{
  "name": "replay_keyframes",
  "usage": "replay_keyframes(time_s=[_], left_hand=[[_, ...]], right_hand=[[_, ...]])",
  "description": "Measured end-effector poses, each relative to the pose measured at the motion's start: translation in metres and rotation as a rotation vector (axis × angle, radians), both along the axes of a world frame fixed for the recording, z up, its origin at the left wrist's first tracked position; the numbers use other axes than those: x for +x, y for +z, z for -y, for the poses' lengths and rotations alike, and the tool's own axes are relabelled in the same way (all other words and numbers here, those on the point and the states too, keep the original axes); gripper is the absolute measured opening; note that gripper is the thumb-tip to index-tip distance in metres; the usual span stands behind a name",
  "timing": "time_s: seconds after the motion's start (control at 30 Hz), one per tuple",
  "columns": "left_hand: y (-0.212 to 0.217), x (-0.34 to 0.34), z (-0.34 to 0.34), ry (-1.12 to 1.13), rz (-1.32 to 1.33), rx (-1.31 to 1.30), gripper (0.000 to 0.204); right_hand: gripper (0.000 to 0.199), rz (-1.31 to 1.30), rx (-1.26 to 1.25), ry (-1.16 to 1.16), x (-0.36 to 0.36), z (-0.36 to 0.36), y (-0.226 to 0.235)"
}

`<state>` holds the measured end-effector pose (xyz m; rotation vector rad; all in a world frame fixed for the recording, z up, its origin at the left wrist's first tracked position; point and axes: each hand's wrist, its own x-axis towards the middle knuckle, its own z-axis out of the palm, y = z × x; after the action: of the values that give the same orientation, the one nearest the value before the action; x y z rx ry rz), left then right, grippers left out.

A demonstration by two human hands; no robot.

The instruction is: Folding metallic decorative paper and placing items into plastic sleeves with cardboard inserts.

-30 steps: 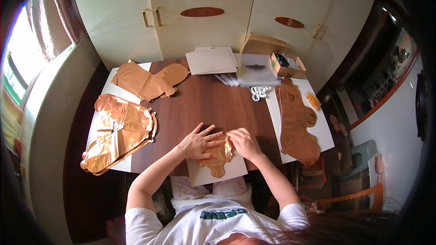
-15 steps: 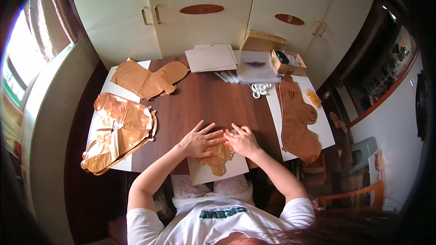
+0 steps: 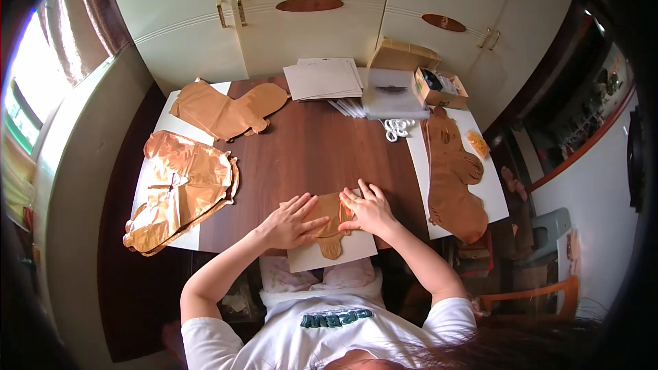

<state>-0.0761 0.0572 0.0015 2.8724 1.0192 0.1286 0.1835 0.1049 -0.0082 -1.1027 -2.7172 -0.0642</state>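
A folded brown-gold foil balloon (image 3: 327, 211) lies flat on a white card (image 3: 356, 252) at the table's near edge. One rounded part of it points toward me. My left hand (image 3: 293, 223) presses on its left side, fingers spread. On the right side rests my right hand (image 3: 370, 211), its fingers also apart; a small orange-red patch shows by its fingertips. Both palms hide parts of the balloon and card. Shiny copper foil balloons (image 3: 188, 171) lie flat to the left, with matte brown ones (image 3: 229, 113) beyond them. More flat brown balloons (image 3: 454, 185) lie at the right.
At the back sit a stack of whitish cards (image 3: 323, 79), clear plastic bags (image 3: 391, 99) and a cardboard box (image 3: 442, 92) with dark items inside. White cord (image 3: 396, 129) lies before the bags. A small bag of orange bits (image 3: 478, 144) is at the right edge.
My hands, close together before, have drawn apart. The left slid left and toward me, the right a little rightward. More of the folded balloon's middle shows between them.
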Motion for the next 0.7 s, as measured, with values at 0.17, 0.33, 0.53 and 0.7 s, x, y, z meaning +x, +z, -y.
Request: replay_keyframes(time_s=[0.17,0.33,0.53,0.7], left_hand=[[0.002,-0.004,0.022,0.11,0.112,0.025,0.071],[0.006,-0.008,0.031,0.17,0.074,0.094,0.082],[0.025,-0.011,0.025,0.367,0.195,-0.06,0.08],[0.03,-0.001,-0.007,0.42,0.109,0.027,0.052]], right_hand=[[0.085,0.037,-0.043,-0.01,0.0,0.0,0.002],[0.086,0.036,-0.053,-0.012,0.001,0.0,-0.002],[0.085,0.024,-0.041,-0.008,0.001,-0.001,-0.002],[0.084,-0.005,-0.032,0.002,0.003,-0.002,-0.004]])
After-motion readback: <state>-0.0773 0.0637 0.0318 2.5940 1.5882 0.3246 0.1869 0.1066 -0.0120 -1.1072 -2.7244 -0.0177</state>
